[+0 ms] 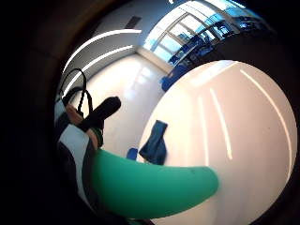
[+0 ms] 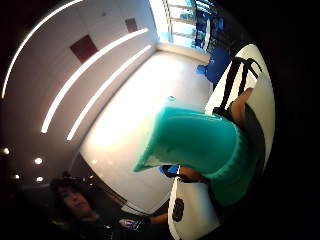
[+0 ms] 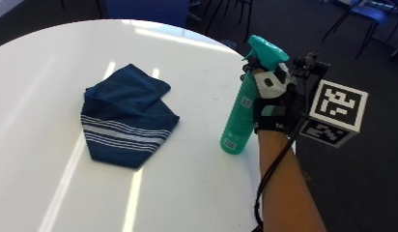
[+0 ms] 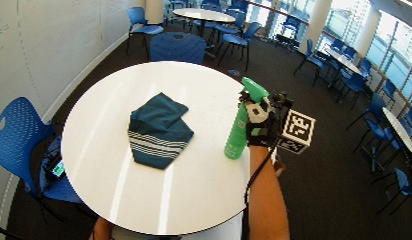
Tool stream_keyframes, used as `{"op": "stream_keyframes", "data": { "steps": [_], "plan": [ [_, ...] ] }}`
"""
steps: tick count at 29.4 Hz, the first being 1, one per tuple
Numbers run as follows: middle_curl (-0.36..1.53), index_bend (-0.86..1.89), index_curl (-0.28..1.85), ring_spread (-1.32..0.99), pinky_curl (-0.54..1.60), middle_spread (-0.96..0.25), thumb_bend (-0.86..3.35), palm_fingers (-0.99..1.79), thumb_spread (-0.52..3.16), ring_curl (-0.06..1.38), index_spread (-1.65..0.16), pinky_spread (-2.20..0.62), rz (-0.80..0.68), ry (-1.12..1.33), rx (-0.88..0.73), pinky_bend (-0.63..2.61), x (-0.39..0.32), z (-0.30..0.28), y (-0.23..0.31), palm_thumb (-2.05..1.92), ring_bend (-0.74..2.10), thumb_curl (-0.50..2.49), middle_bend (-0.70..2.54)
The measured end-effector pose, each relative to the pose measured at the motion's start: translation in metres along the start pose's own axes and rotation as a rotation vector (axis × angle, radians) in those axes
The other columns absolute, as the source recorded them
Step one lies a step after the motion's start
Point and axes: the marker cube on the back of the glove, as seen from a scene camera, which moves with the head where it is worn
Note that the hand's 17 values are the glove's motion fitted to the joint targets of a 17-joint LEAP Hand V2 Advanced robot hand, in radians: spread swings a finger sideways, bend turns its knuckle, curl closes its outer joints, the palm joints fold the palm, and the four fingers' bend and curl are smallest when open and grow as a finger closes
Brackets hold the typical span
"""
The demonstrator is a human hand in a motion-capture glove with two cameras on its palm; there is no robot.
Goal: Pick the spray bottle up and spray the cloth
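A green spray bottle (image 3: 239, 113) stands upright near the right edge of the round white table (image 3: 51, 63); I cannot tell whether its base touches the top. My gloved right hand (image 3: 276, 104) grips its neck just under the trigger head, fingers curled round it. A folded dark blue cloth (image 3: 128, 116) with white stripes lies flat on the table to the left of the bottle, apart from it. In the little finger side palm view the bottle's green body (image 1: 150, 185) sits close to the palm, with the cloth (image 1: 155, 143) on the table beyond. The thumb side palm view shows the bottle's head (image 2: 200, 145).
A blue chair (image 4: 19, 130) stands at the table's left and another (image 4: 171, 47) at its far side. More tables and blue chairs (image 4: 339, 60) fill the room behind. Dark carpet lies past the table's edge beside my arm.
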Motion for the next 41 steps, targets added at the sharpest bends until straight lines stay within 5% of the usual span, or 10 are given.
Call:
{"op": "stream_keyframes", "data": {
  "steps": [21, 41],
  "plan": [
    [0.49, 0.34, 0.53, -0.22, 0.38, -0.24, -0.03, 1.39, 0.44, 0.45, -0.28, -0.27, -0.076, 0.142, -0.070, 0.48, -0.009, 0.014, 0.008, 0.86, 0.62, 0.66, 0.44],
    [0.50, 0.35, 0.54, -0.20, 0.39, -0.23, -0.03, 1.38, 0.41, 0.45, -0.27, -0.24, -0.152, 0.625, -0.551, 0.47, -0.053, 0.078, -0.035, 0.87, 0.63, 0.71, 0.47]
  ]
}}
